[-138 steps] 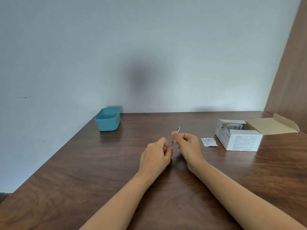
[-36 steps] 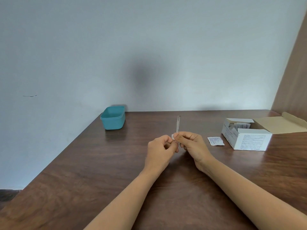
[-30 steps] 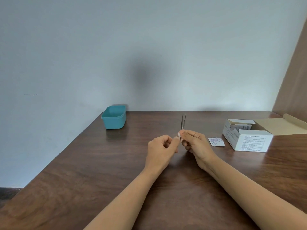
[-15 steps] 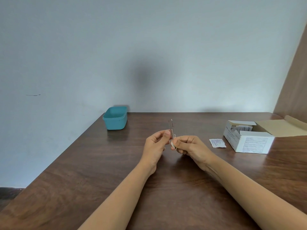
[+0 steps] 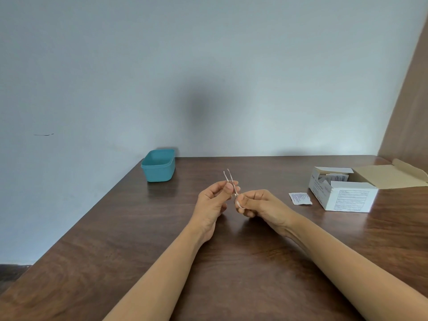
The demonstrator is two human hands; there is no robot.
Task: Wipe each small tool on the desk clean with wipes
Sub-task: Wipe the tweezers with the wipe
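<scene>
**A:** Head camera. Where are the tweezers [image 5: 229,181]?

**B:** They are held above the desk [image 5: 139,228] near the middle of the frame, between the two hands. They stand nearly upright, leaning slightly toward 11 o'clock. The two thin tips are spread apart and point up.

**A:** What is the left hand [image 5: 214,200] doing?

**B:** It pinches the tweezers about halfway along, with the thumb in front and the fingers behind.

**A:** And the right hand [image 5: 261,205]?

**B:** Its thumb and forefinger are curled round a small white wipe [image 5: 238,203], pressed against the lower end of the tweezers. The other fingers are tucked beneath. I cannot tell how far the wipe wraps the metal.

**A:** Do the hands touch?

**B:** They sit just beside each other, joined by the tweezers. Both bare forearms reach in from 6 o'clock over the dark wood.

**A:** What else is on the desk?

**B:** Take the hands as the dial's centre. At 10 o'clock a teal plastic tub [image 5: 158,165] stands at the far left corner, against the pale wall [image 5: 208,66], with its inside showing. At 3 o'clock there is a white cardboard box [image 5: 342,200] with print on its near side. Its lid flap is folded back to the right and sachets are visible inside. A small white sachet [image 5: 300,198] lies flat on the wood between the box and the right hand, just beside the box.

**A:** And past the box?

**B:** A brown wooden panel [image 5: 410,100] rises along the edge at 2 o'clock.
</scene>
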